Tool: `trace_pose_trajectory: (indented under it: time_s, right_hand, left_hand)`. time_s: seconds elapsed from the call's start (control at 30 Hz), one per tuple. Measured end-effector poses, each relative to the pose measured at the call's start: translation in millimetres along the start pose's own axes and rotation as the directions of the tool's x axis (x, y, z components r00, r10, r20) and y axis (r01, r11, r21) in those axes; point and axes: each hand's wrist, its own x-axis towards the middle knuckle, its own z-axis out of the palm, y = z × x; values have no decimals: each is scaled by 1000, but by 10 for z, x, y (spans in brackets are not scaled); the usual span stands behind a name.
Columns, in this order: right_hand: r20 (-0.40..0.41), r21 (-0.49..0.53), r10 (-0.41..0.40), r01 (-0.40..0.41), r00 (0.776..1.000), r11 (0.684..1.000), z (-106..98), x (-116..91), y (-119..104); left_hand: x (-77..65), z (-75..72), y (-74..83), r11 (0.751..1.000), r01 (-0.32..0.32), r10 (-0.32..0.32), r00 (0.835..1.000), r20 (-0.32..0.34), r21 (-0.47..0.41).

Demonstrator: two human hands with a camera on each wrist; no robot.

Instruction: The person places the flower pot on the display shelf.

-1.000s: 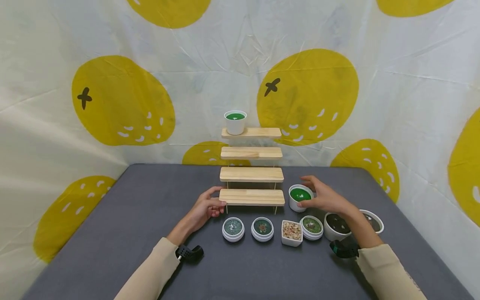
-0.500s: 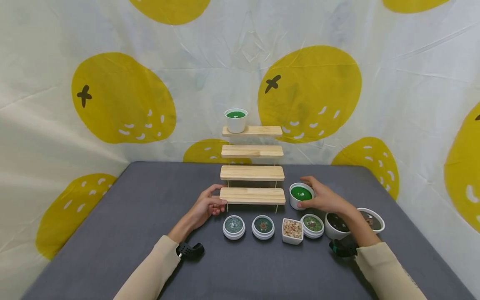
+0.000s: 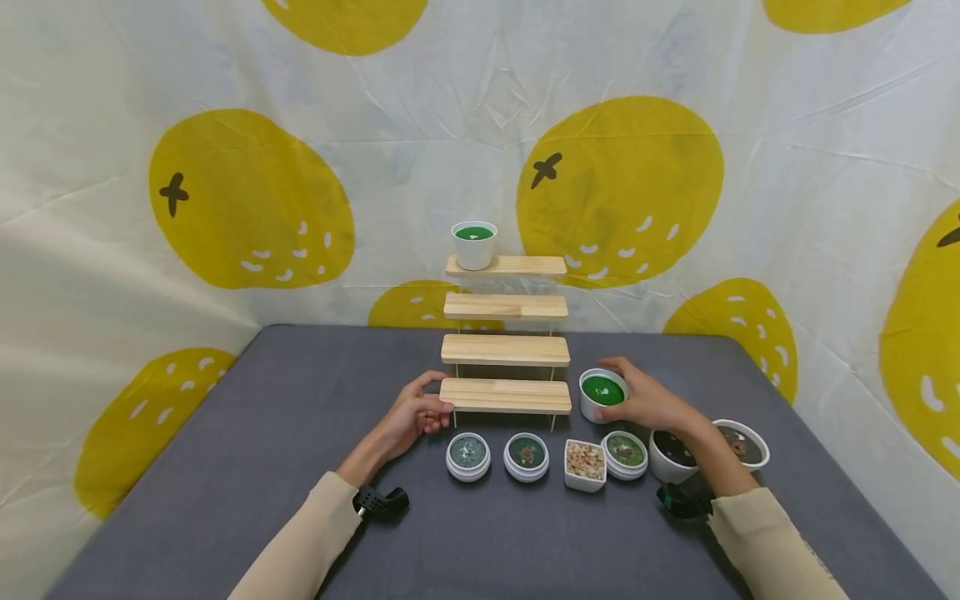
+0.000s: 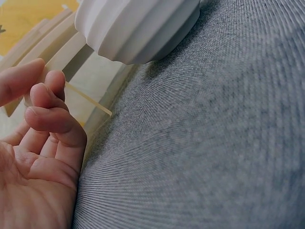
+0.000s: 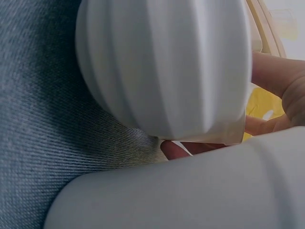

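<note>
In the head view my left hand (image 3: 405, 421) pinches the left end of the lowest shelf of a four-step wooden stand (image 3: 506, 396). The left wrist view shows the thumb and curled fingertips (image 4: 45, 100) at that shelf end, beside a thin leg. To the right of the stand, my right hand (image 3: 652, 402) grips a white cup (image 3: 602, 390) with a glossy green filling, thumb and fingers on opposite sides. A ribbed jar hides most of that cup in the right wrist view. A similar green-filled white cup (image 3: 474, 246) stands on the left of the top shelf.
Before the stand sit ribbed white jars with patterned tops: one blue-grey (image 3: 468, 455), one dark green (image 3: 527, 456), one lighter green (image 3: 625, 454). A square dish (image 3: 585, 465) of small pale bits stands among them. Dark-filled white pots (image 3: 671, 458) lie partly behind my right wrist.
Both hands keep their places on the shelf and the cup. Only the head view shifts slightly.
</note>
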Motion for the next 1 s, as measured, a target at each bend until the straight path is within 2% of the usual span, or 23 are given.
trace_pose_trajectory:
  time_s: [0.33, 1.0]
  right_hand:
    - [1, -9, 11, -11, 1000, 1000, -35, 17, -20]
    - [16, 8, 23, -23, 1000, 1000, -13, 20, 4]
  left_hand:
    - [3, 2, 48, 1000, -11, 11, 1000, 10, 7]
    - [-3, 15, 26, 1000, -1, 1, 1000, 1, 8]
